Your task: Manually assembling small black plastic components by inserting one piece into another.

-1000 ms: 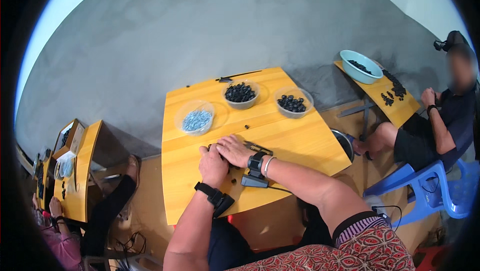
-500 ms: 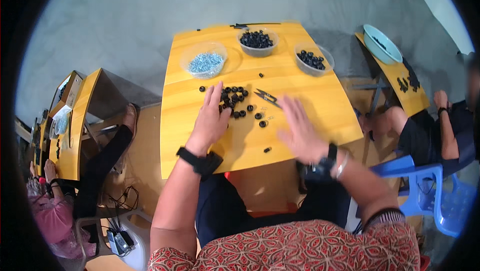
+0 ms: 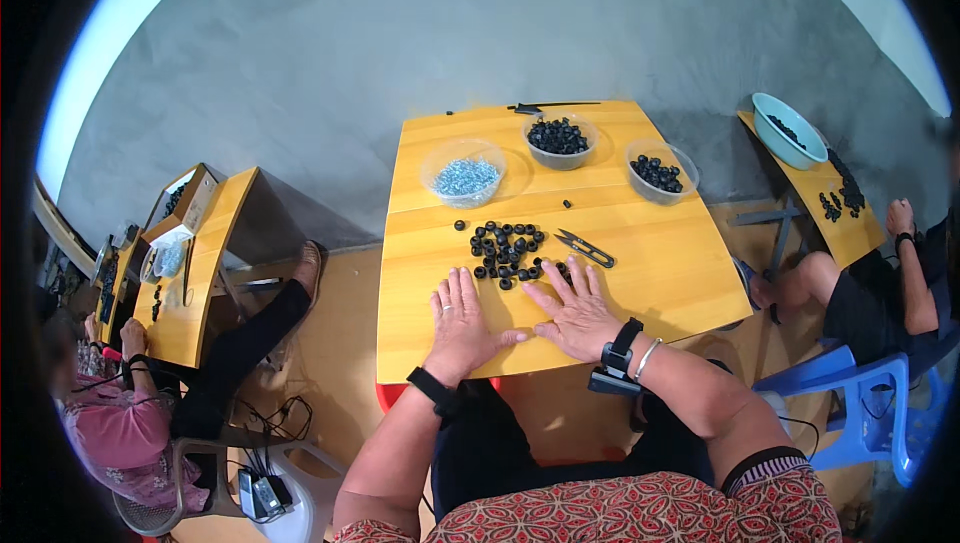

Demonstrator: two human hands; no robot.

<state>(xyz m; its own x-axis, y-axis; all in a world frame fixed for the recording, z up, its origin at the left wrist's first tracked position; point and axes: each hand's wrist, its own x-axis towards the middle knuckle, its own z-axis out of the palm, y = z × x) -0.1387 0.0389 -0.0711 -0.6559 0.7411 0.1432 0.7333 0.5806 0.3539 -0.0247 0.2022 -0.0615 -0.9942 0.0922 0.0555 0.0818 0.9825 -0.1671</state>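
Both hands rest flat near the front of the yellow table (image 3: 650,288), palms down and thumbs toward each other. My left hand (image 3: 467,328) is open, with fingers stretched out and a ring on one. My right hand (image 3: 577,317) is open too, its fingertips touching or just beside the near edge of a loose cluster of small black round parts (image 3: 505,246), some showing holes. Neither hand holds anything. A pair of dark thread snips (image 3: 586,249) lies right of the cluster. Whether parts lie under the right fingers is hidden.
At the table's back stand a clear bowl of small pale-blue shiny pieces (image 3: 466,178), a bowl of black parts (image 3: 560,143) and another (image 3: 659,173). People sit at side tables left and right. A blue plastic chair (image 3: 850,393) stands at the right.
The hands came from raised positions beside the black parts down to the table's near side, closer together. More black parts now show in the cluster. The whole view has shifted.
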